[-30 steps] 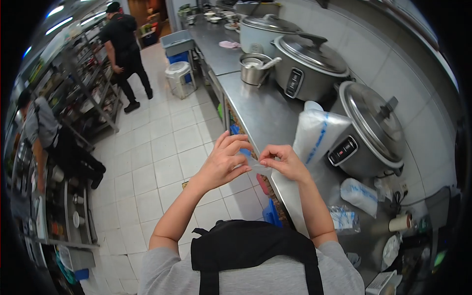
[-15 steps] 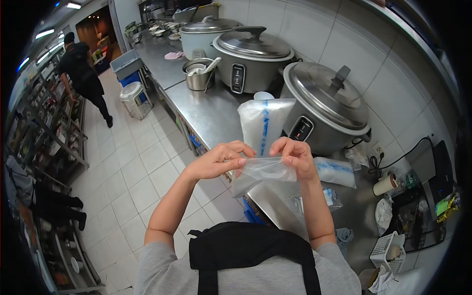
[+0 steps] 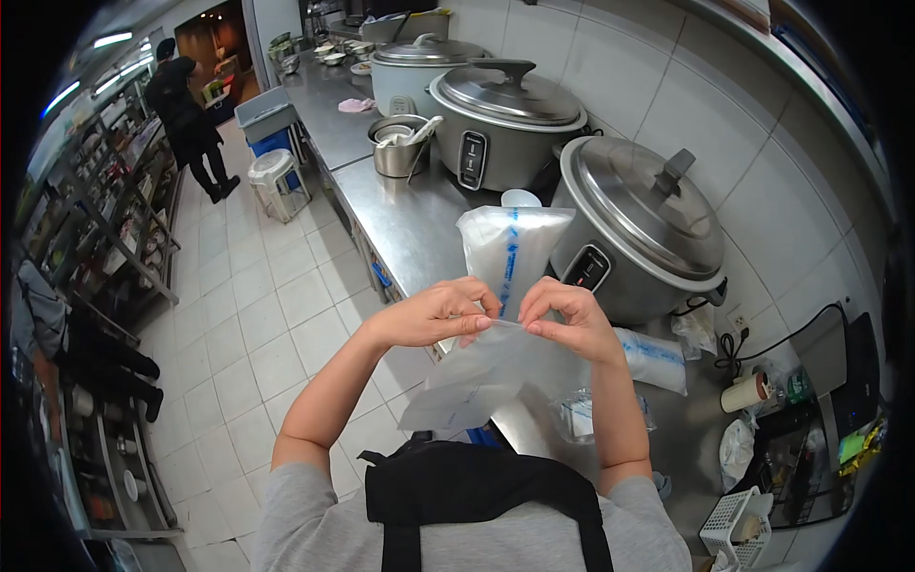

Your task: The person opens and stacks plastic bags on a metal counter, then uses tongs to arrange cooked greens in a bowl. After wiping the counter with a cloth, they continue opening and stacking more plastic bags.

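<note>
My left hand (image 3: 448,313) pinches the top edge of a clear plastic bag (image 3: 505,367) between thumb and fingers. Close beside it, my right hand (image 3: 569,320) pinches the same edge. The bag hangs flat and thin below both hands, towards the apron, with faint print on its lower left part. Just beyond my fingers stands a whitish plastic pack (image 3: 519,243) with a blue printed strip down its middle; its lower end is hidden behind the hands. To the right, a similar pack with blue print (image 3: 653,360) lies on the steel counter (image 3: 400,229).
Large rice cookers (image 3: 648,229) line the wall side of the counter. A steel pot (image 3: 400,157) holding utensils stands near them. A small clear packet (image 3: 600,418) lies by my right forearm, and a white basket (image 3: 734,529) sits lower right. A person (image 3: 186,114) stands down the aisle.
The bag has spread out and now hangs lower and wider to the left. Both hands still pinch it, with fingertips closer together. The person in the aisle has shifted stance.
</note>
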`<state>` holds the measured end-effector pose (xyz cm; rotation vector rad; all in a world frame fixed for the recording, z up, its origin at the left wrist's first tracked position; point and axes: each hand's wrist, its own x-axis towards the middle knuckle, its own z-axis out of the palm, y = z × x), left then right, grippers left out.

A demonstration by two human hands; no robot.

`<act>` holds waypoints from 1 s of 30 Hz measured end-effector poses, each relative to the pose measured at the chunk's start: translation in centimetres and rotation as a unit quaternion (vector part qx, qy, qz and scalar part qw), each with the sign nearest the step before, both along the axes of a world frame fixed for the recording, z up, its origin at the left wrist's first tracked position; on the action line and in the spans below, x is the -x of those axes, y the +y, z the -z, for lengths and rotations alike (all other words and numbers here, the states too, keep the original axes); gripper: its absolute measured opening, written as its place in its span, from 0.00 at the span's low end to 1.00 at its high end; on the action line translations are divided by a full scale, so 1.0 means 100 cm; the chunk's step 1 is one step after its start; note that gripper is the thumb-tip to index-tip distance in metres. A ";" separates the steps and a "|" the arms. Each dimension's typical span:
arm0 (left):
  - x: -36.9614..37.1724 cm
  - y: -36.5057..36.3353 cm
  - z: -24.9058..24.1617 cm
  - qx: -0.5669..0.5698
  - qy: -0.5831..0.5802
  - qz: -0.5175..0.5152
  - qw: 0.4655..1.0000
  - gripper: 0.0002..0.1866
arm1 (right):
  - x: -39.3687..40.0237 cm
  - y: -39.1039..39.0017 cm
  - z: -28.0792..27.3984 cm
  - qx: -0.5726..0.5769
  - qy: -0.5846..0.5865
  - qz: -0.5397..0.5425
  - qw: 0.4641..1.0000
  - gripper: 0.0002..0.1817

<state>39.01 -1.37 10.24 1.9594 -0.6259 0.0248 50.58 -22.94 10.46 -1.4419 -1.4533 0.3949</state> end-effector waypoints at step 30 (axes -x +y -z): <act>-0.102 0.046 0.043 0.632 0.297 0.024 0.715 0.11 | -0.116 0.036 0.007 0.078 0.464 0.107 0.876 0.06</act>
